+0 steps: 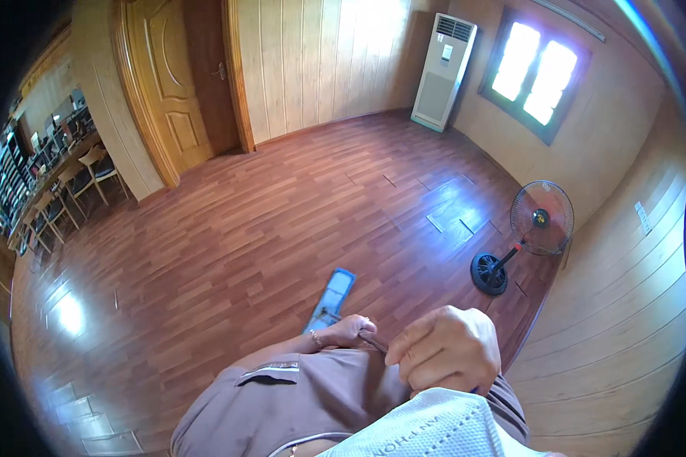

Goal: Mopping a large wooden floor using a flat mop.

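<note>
Both my hands are closed round the thin handle (374,341) of a flat mop, which runs slantwise between them. My left hand (352,331), with a bracelet at the wrist, grips it lower down, nearer the mop head. Closer to me, my right hand (450,352) forms a fist about the upper part and hides the handle's end. The blue, long flat mop head (335,293) lies on the wood-patterned floor (267,221) just beyond my left hand; my wrist covers its near end.
At right stands a fan (541,218) on a round black base (488,274), close to the wall. A tall white air conditioner (443,72) occupies the far corner beside a window (533,72). Wooden door (168,84) at far left; chairs (99,171) line a cluttered counter (65,164).
</note>
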Action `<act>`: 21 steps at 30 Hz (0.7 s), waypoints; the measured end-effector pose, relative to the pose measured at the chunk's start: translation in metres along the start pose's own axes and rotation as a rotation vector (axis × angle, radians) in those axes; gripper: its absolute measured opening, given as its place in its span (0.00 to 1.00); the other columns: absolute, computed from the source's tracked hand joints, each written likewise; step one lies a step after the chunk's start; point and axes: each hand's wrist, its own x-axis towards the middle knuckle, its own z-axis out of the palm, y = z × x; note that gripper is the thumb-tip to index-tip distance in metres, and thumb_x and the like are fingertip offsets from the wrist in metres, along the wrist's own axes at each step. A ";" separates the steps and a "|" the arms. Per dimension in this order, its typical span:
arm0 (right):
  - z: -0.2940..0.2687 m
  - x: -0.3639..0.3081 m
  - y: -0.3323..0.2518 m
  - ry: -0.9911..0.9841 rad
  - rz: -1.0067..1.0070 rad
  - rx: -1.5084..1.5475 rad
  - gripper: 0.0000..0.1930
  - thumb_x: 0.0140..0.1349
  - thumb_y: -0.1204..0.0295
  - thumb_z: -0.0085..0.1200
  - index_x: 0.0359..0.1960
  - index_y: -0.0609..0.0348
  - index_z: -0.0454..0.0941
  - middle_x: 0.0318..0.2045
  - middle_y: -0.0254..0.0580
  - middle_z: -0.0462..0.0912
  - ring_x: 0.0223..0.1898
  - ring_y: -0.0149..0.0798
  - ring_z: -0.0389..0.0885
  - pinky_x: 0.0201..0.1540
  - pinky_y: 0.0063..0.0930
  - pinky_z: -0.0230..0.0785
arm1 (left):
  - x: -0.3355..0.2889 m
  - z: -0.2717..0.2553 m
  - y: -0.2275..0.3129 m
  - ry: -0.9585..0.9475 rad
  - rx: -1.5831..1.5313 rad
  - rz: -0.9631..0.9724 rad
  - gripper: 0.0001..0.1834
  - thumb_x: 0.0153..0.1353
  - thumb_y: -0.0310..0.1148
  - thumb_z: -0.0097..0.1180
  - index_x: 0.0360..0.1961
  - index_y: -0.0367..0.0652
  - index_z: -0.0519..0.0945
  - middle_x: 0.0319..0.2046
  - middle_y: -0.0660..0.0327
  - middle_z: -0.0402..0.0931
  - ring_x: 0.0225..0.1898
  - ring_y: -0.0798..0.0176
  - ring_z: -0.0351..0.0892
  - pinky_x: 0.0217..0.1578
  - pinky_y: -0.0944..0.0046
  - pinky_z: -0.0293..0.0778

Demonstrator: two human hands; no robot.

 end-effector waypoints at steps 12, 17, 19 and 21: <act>0.031 -0.036 -0.037 0.182 0.053 -0.327 0.19 0.59 0.55 0.61 0.22 0.56 0.73 0.22 0.36 0.78 0.27 0.39 0.83 0.37 0.37 0.79 | 0.020 0.010 0.025 -0.076 0.169 -0.038 0.06 0.41 0.25 0.60 0.25 0.41 0.79 0.20 0.54 0.75 0.24 0.57 0.73 0.27 0.57 0.68; 0.042 -0.035 -0.012 0.219 -0.016 -0.114 0.18 0.61 0.55 0.61 0.25 0.57 0.76 0.22 0.37 0.79 0.27 0.40 0.83 0.36 0.38 0.78 | -0.044 -0.008 0.035 0.039 0.272 -0.090 0.08 0.44 0.31 0.64 0.21 0.43 0.75 0.19 0.51 0.72 0.21 0.52 0.70 0.24 0.53 0.65; 0.048 -0.028 0.008 0.231 -0.046 0.029 0.18 0.60 0.55 0.62 0.26 0.58 0.77 0.23 0.38 0.80 0.26 0.40 0.83 0.35 0.38 0.77 | -0.078 -0.014 0.025 0.117 0.349 -0.083 0.12 0.46 0.35 0.65 0.19 0.43 0.73 0.18 0.51 0.71 0.21 0.49 0.70 0.24 0.52 0.64; 0.063 -0.018 0.036 0.264 -0.084 0.200 0.20 0.58 0.54 0.63 0.26 0.59 0.77 0.22 0.40 0.79 0.25 0.42 0.82 0.33 0.39 0.76 | -0.121 -0.017 -0.002 0.197 0.400 -0.147 0.16 0.49 0.41 0.64 0.16 0.44 0.73 0.17 0.52 0.72 0.20 0.49 0.71 0.23 0.52 0.66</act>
